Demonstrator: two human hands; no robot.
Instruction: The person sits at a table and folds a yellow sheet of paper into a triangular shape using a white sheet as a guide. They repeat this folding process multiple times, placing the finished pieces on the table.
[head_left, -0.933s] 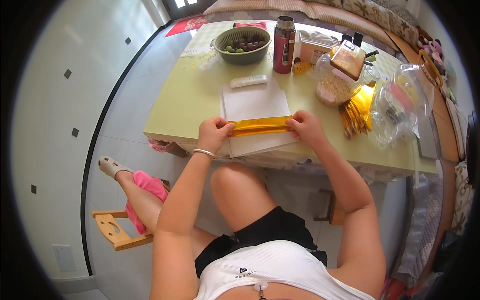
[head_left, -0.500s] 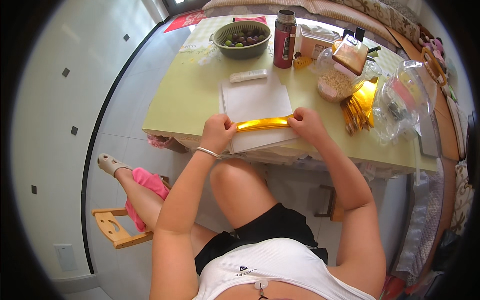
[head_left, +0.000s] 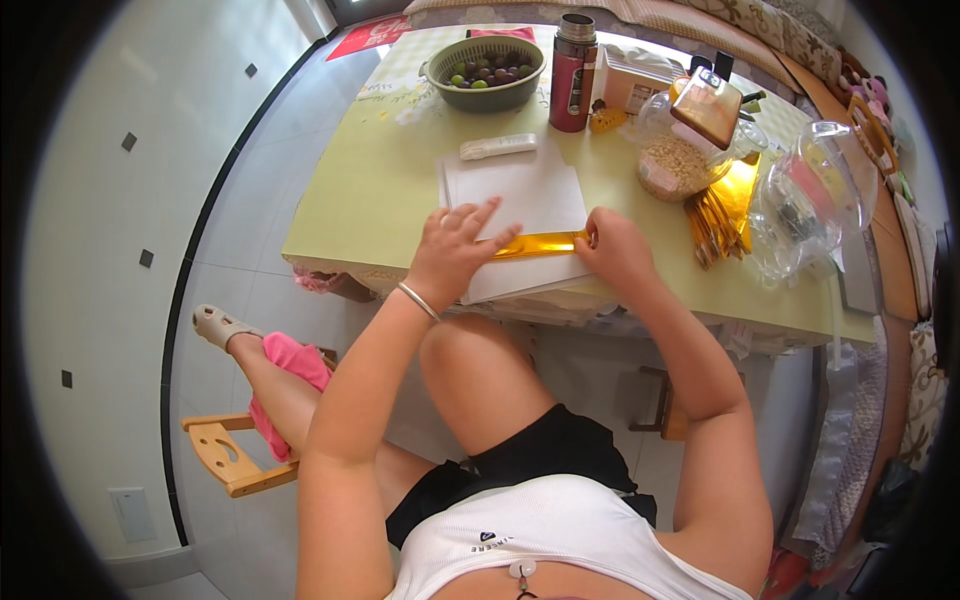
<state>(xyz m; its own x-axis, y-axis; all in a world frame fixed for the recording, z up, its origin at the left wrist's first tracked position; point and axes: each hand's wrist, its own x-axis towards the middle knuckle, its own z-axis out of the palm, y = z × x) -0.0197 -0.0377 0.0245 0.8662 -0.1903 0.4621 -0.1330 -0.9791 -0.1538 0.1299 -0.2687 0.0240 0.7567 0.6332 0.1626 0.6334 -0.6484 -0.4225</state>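
A narrow folded strip of shiny gold paper (head_left: 543, 244) lies across white sheets of paper (head_left: 515, 195) near the table's front edge. My right hand (head_left: 612, 246) pinches the strip's right end between thumb and fingers. Over its left end, my left hand (head_left: 456, 248) rests with fingers stretched out and spread, a ring on one finger. That end of the strip is partly hidden under the hand. Just beyond the sheets' far part sits a white glue-tape-like dispenser (head_left: 498, 147); its exact kind is unclear.
A fanned stack of gold paper (head_left: 722, 215) lies at right, beside a jar of pale grains (head_left: 672, 168) and a clear plastic bag (head_left: 808, 205). Farther back stand a grey-green colander (head_left: 490, 98) of grapes, a dark red thermos (head_left: 572, 85) and a tissue box (head_left: 640, 80).
My left hand has let go of its pinch on the strip's left end and opened, its fingers now spread across that end. My right hand keeps its hold, turned slightly.
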